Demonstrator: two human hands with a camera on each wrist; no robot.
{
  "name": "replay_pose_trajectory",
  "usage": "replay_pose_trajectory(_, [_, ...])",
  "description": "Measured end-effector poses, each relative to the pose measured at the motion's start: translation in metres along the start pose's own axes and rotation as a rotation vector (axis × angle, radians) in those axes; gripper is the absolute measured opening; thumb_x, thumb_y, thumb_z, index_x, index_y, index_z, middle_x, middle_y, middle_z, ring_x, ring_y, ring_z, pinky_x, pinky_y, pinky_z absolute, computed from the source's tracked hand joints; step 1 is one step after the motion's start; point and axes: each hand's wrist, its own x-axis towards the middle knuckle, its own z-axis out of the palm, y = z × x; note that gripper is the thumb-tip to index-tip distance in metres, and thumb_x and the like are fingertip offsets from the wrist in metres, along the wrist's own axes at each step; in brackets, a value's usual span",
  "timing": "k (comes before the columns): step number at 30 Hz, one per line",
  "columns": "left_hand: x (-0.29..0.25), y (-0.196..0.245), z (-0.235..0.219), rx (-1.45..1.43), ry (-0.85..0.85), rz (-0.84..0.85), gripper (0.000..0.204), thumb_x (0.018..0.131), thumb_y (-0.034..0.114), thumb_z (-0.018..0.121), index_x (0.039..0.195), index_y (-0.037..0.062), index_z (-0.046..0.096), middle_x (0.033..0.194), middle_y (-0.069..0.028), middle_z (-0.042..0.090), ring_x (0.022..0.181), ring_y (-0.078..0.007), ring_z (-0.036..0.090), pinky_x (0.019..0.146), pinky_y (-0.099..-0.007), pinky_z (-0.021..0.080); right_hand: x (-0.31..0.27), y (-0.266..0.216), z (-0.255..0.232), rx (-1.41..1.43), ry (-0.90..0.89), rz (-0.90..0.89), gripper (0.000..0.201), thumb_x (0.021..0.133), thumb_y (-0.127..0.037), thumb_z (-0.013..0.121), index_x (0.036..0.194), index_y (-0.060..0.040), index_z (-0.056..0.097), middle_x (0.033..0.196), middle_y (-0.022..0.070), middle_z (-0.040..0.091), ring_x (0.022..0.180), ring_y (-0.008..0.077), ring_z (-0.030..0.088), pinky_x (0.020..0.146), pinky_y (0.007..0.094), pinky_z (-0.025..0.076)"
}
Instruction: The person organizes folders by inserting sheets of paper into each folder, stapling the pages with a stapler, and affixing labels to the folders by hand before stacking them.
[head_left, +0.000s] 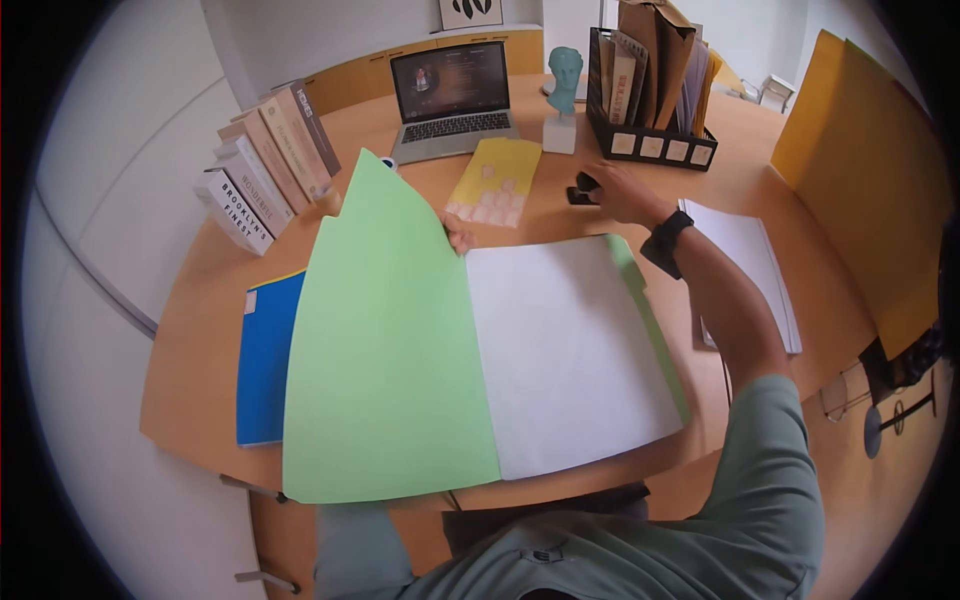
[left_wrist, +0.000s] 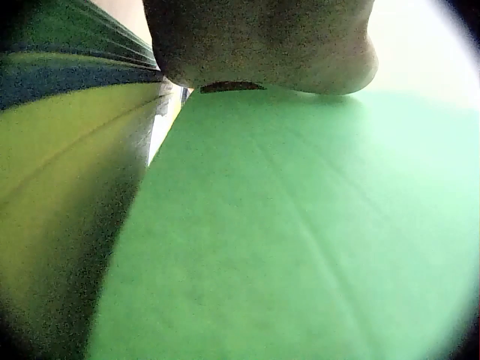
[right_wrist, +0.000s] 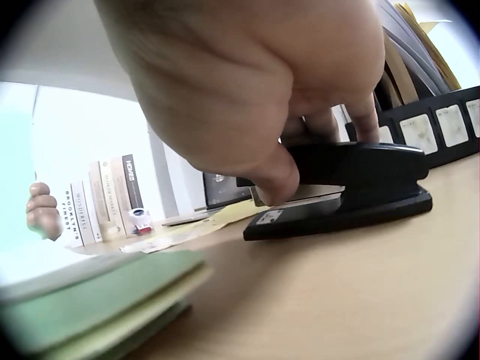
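A green file folder (head_left: 390, 340) lies open on the table, its left cover raised at a slant. Fingers of my left hand (head_left: 460, 235) curl over the edge of that cover; most of the hand is hidden behind it. White paper (head_left: 570, 350) lies on the folder's right side. Beyond the folder, my right hand (head_left: 625, 195) grips a black stapler (right_wrist: 345, 180). In the right wrist view, the thumb is at the stapler's gap and the fingers are over its top arm. The stapler's base is at the tabletop.
A blue folder (head_left: 268, 360) lies partly under the green cover. Books (head_left: 265, 165) stand at the back left beside a laptop (head_left: 455, 95). A yellow patterned envelope (head_left: 495, 180), a bust (head_left: 563, 90) and a black file holder (head_left: 650, 145) stand or lie behind. White sheets (head_left: 745, 260) lie right.
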Motion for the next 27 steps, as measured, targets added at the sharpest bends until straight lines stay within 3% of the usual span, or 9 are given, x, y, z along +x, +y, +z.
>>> replay_pose_trajectory(3, [0.002,0.002,-0.001,-0.001,-0.005,-0.007,0.023,0.097,0.020,0.052,0.097,-0.0018,0.060,0.082,-0.0029,0.059,0.076,-0.0109,0.054,0.067,-0.0271,0.046,0.002,-0.052,-0.019,0.169,-0.088,-0.124,0.039,0.083,-0.003,0.065,0.121,0.0003,0.059,0.114,0.0229,0.064,0.107,0.0412,0.060,0.091,0.0460,0.048])
replay_pose_trajectory(7, [0.002,0.004,-0.001,0.019,-0.014,-0.018,0.023,0.097,0.020,0.052,0.097,-0.0017,0.060,0.081,-0.0029,0.059,0.075,-0.0108,0.054,0.067,-0.0271,0.046,0.018,-0.086,-0.003,0.082,-0.209,-0.248,0.041,0.084,-0.010,0.068,0.124,-0.0019,0.060,0.114,0.0195,0.066,0.102,0.0405,0.064,0.087,0.0467,0.050])
replay_pose_trajectory(10, [0.003,0.005,0.000,0.022,-0.009,-0.021,0.023,0.097,0.020,0.052,0.097,-0.0017,0.060,0.081,-0.0029,0.059,0.075,-0.0107,0.054,0.067,-0.0271,0.045,0.019,-0.111,-0.003,0.069,-0.239,-0.239,0.036,0.084,-0.011,0.068,0.119,-0.0050,0.063,0.111,0.0182,0.066,0.101,0.0396,0.064,0.084,0.0469,0.050])
replay_pose_trajectory(15, [0.002,0.007,-0.004,0.026,-0.009,-0.022,0.024,0.097,0.021,0.052,0.096,-0.0017,0.060,0.080,-0.0028,0.058,0.075,-0.0106,0.054,0.066,-0.0271,0.045,0.024,-0.108,0.016,0.038,-0.245,-0.257,0.028,0.085,-0.011,0.068,0.112,-0.0075,0.064,0.106,0.0169,0.066,0.097,0.0395,0.064,0.083,0.0472,0.049])
replay_pose_trajectory(27, [-0.003,0.002,-0.002,-0.006,0.002,0.007,0.024,0.098,0.022,0.053,0.094,-0.0016,0.060,0.079,-0.0027,0.058,0.073,-0.0103,0.053,0.065,-0.0271,0.045,0.004,-0.107,-0.014,0.040,-0.447,-0.230,0.030,0.084,-0.006,0.067,0.114,-0.0052,0.065,0.112,0.0190,0.066,0.109,0.0378,0.060,0.091,0.0443,0.047])
